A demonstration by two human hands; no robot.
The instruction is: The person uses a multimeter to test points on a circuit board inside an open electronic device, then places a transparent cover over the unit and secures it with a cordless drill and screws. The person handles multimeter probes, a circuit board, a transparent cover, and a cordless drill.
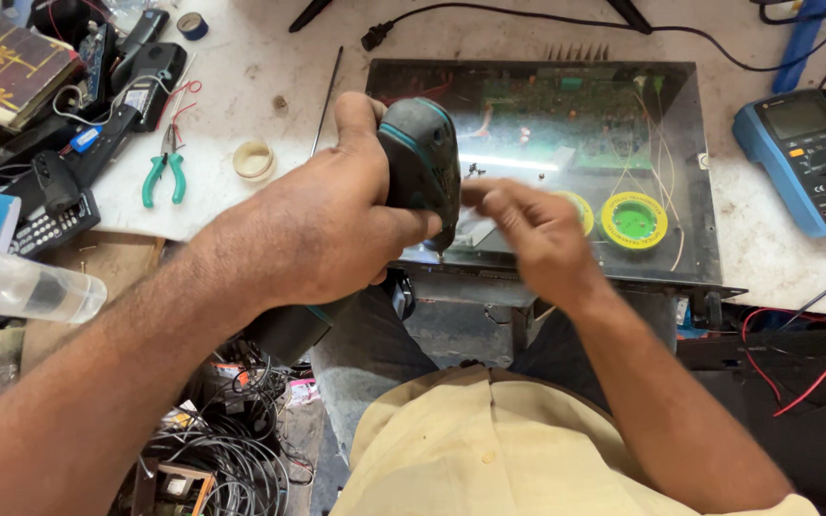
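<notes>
Left hand (322, 225) wrapped around cordless screwdriver (423, 167), bit down at the front edge of the open chassis (547, 162) on the bench. Right hand (532, 229) blurred beside the bit, grip indeterminate. Risk: bit slips, nicking the fingers.

A white, scuffed workbench (270, 67) holds a flat black case (547, 172) with a see-through lid, a blue meter (808, 158), green-handled pliers (164, 170), a small ring of pale tape (254, 160), a thin metal rod (327, 100) and a black power plug (372, 38).
</notes>
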